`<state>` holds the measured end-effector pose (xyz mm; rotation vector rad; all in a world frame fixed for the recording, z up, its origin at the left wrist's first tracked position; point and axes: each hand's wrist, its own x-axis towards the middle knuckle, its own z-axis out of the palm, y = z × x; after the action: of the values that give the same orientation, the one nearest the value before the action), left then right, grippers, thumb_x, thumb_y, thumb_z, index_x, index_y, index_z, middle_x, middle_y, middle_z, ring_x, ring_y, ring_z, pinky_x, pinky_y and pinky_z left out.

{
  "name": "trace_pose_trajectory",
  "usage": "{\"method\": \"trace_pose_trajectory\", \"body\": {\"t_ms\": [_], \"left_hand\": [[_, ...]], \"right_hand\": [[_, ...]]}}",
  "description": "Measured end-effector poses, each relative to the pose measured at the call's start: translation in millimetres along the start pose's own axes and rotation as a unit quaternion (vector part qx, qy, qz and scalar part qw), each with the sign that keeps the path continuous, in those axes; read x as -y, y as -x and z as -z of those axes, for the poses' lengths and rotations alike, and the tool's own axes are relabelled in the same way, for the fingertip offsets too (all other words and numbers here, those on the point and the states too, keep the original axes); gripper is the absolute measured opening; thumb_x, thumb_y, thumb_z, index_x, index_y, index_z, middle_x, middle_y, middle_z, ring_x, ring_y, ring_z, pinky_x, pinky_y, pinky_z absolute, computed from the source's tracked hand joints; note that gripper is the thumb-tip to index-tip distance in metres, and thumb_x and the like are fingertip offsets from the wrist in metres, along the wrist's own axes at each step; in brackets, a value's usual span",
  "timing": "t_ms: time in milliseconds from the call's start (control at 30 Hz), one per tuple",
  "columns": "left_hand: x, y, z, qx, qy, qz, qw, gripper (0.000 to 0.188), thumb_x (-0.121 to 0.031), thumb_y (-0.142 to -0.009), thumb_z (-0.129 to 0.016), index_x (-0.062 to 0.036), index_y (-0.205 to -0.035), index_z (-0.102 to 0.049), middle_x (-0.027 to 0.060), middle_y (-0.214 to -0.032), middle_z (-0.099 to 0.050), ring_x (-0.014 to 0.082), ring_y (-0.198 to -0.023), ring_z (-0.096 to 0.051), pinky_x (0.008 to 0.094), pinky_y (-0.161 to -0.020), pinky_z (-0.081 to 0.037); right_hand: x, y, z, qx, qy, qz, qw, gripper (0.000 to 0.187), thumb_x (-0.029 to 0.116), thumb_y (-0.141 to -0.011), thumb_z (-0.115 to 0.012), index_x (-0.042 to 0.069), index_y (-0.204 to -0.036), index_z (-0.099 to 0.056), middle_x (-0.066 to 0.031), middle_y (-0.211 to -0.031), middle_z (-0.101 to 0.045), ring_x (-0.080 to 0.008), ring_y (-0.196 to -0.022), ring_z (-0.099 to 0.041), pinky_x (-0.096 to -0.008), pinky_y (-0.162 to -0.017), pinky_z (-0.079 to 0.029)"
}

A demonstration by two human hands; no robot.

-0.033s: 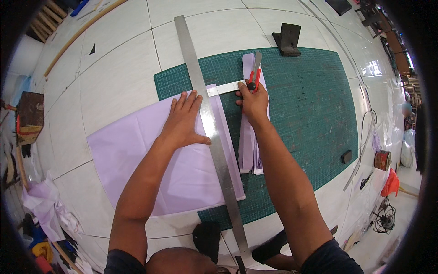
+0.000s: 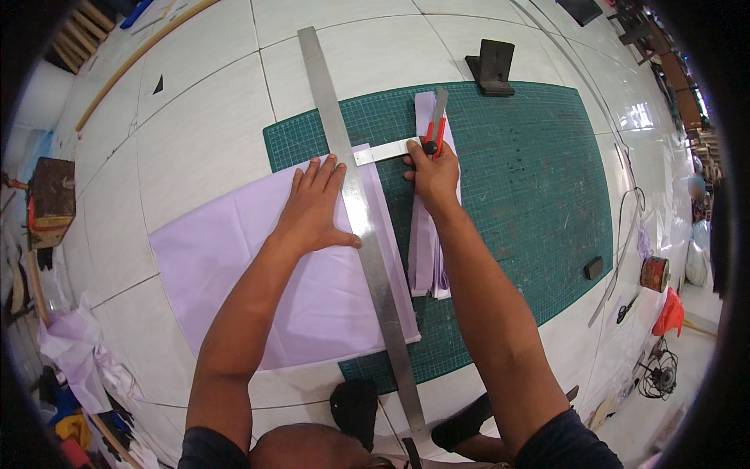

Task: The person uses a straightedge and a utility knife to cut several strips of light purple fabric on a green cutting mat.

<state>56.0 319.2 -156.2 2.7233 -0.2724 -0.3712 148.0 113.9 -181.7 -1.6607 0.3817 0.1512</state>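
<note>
A lilac fabric sheet [image 2: 258,273] lies on the white tiled floor, its right edge over a green cutting mat [image 2: 531,187]. A long steel ruler [image 2: 355,211] runs along that edge, with a short steel arm [image 2: 381,152] branching to the right. My left hand [image 2: 312,207] presses flat on the fabric, thumb against the ruler. My right hand [image 2: 433,176] grips a red and black utility knife [image 2: 436,129] just right of the ruler, the blade pointing away from me. A stack of cut lilac strips [image 2: 426,258] lies under my right hand and wrist.
A black metal bracket [image 2: 491,66] stands at the mat's far edge. A small black block [image 2: 594,268], a tape roll [image 2: 655,273] and a thin metal strip [image 2: 621,250] lie to the right. A wooden box [image 2: 51,199] and fabric scraps [image 2: 74,344] are at left.
</note>
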Motion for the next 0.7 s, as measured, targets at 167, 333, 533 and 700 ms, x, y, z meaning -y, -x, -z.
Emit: {"method": "trace_pose_trajectory", "body": {"t_ms": [167, 333, 533, 700], "left_hand": [[-4, 1, 4, 0.012, -0.027, -0.001, 1.000, 0.128, -0.053, -0.051, -0.090, 0.0021, -0.149, -0.029, 0.0227, -0.156, -0.026, 0.0412, -0.147, -0.019, 0.0536, -0.119, -0.019], [-5, -3, 0, 0.033, -0.070, -0.001, 0.997, 0.127, -0.055, -0.055, -0.088, 0.0027, -0.150, -0.027, 0.0256, -0.156, -0.024, 0.0431, -0.147, -0.019, 0.0525, -0.119, -0.020], [-3, -3, 0, 0.035, -0.102, 0.008, 0.994, 0.128, -0.056, -0.054, -0.088, 0.0026, -0.150, -0.027, 0.0254, -0.156, -0.025, 0.0439, -0.146, -0.020, 0.0553, -0.118, -0.021], [-11, -8, 2, 0.055, -0.110, 0.012, 0.992, 0.132, -0.060, -0.050, -0.088, 0.0005, -0.151, -0.026, 0.0227, -0.158, -0.023, 0.0402, -0.148, -0.019, 0.0546, -0.119, -0.019]], "right_hand": [[7, 4, 2, 0.006, 0.000, -0.006, 1.000, 0.033, 0.015, -0.091, -0.069, -0.005, -0.115, -0.057, -0.0068, -0.089, -0.063, -0.0123, -0.071, -0.063, -0.0251, -0.053, -0.053], [39, 23, 18, 0.022, -0.130, 0.012, 0.991, 0.034, 0.014, -0.089, -0.070, -0.003, -0.115, -0.056, -0.0093, -0.089, -0.063, -0.0150, -0.069, -0.064, -0.0265, -0.051, -0.050], [17, 134, 106, 0.001, -0.114, -0.030, 0.993, 0.035, 0.020, -0.091, -0.070, 0.000, -0.117, -0.057, -0.0050, -0.088, -0.063, -0.0109, -0.067, -0.060, -0.0246, -0.052, -0.048], [-51, 239, 175, -0.069, -0.024, -0.155, 0.985, 0.034, 0.023, -0.091, -0.071, 0.002, -0.116, -0.058, -0.0013, -0.084, -0.061, -0.0090, -0.065, -0.060, -0.0230, -0.048, -0.047]]}}
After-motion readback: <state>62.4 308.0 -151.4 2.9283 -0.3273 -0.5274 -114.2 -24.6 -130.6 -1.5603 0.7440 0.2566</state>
